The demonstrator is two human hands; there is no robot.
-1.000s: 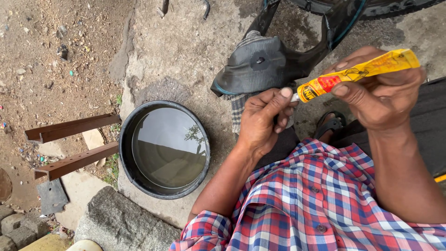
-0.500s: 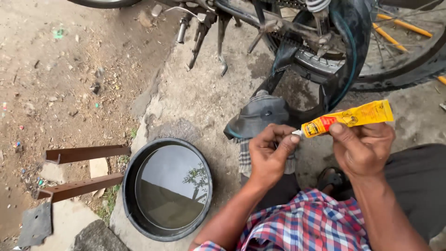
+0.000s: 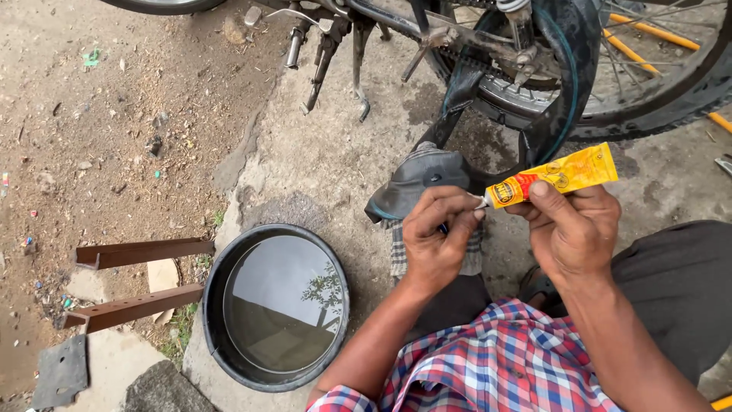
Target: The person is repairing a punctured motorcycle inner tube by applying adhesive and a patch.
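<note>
Above the black basin (image 3: 217, 320), right hand (image 3: 572, 229) grips yellow-red tube (image 3: 553, 177); left hand (image 3: 438, 236) pinches its nozzle.

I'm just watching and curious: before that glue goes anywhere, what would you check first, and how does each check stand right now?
1. Yellow glue tube gripped firmly by the right hand: ok.
2. Left hand at the tube's nozzle end: ok, fingers pinch there.
3. Cap off: cannot tell, the fingers hide it.
4. Black inner tube within reach: ok, draped just beyond the hands.
5. Patch spot on it clean and dry: cannot tell.
6. Basin of water clear of the elbows: ok, it sits apart to the left.
</note>
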